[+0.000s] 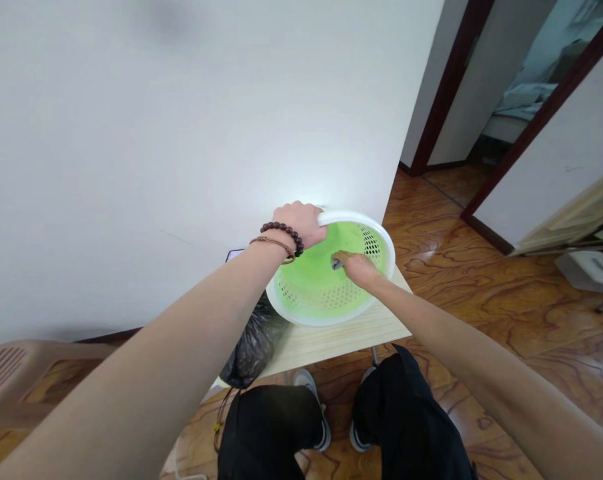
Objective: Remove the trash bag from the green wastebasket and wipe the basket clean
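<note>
A round green colander with a white rim (381, 235) rests tilted on a small light wooden table (331, 337) against the white wall. My left hand (304, 223), with a bead bracelet on the wrist, is closed over the far left of the rim. My right hand (356, 267) is inside the bowl, fingers pinched on a small grey thing (337, 264) pressed against the green inner surface; what that thing is I cannot make out.
A black plastic bag (254, 347) hangs at the table's left edge. A phone corner (234, 254) shows behind my left forearm. A beige plastic chair (16, 380) stands at left. Wood floor and an open doorway (486, 113) lie to the right. My knees are under the table.
</note>
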Demonstrator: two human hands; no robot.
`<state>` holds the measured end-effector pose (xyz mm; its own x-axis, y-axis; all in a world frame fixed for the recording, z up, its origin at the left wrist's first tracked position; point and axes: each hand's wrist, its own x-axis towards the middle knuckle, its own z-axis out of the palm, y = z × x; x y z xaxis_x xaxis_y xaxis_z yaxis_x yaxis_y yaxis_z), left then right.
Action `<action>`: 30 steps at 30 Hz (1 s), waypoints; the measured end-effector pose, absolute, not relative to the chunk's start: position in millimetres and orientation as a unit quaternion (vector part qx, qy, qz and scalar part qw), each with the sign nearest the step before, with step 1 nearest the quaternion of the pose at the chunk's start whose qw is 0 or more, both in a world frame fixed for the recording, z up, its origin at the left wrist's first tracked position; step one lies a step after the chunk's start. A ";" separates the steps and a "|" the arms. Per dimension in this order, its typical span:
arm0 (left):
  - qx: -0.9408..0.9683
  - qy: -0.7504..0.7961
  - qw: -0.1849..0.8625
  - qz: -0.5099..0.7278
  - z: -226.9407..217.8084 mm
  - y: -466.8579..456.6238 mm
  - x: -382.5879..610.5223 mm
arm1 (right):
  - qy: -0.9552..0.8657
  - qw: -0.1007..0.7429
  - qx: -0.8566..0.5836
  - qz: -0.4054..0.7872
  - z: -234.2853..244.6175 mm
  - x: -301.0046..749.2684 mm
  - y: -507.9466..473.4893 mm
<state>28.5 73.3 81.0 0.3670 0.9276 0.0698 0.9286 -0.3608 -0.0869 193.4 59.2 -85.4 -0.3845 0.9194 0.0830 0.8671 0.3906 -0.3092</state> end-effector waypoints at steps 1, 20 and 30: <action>-0.824 -0.564 0.051 -0.015 79.5 74.5 29.0 | -0.829 0.119 -0.539 0.093 -89.0 194.2 62.8; -0.857 -0.514 -0.014 -0.029 75.8 75.3 39.1 | -0.876 0.187 -0.404 0.187 -133.8 153.3 -27.1; -0.857 -0.513 -0.023 -0.041 72.7 76.9 39.3 | -0.858 0.048 -0.511 0.036 -142.2 171.3 43.4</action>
<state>39.3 76.9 72.7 0.4700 0.8815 0.0462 0.8777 -0.4722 0.0812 171.3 43.4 -142.2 -0.4740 0.8794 0.0447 0.8725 0.4759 -0.1110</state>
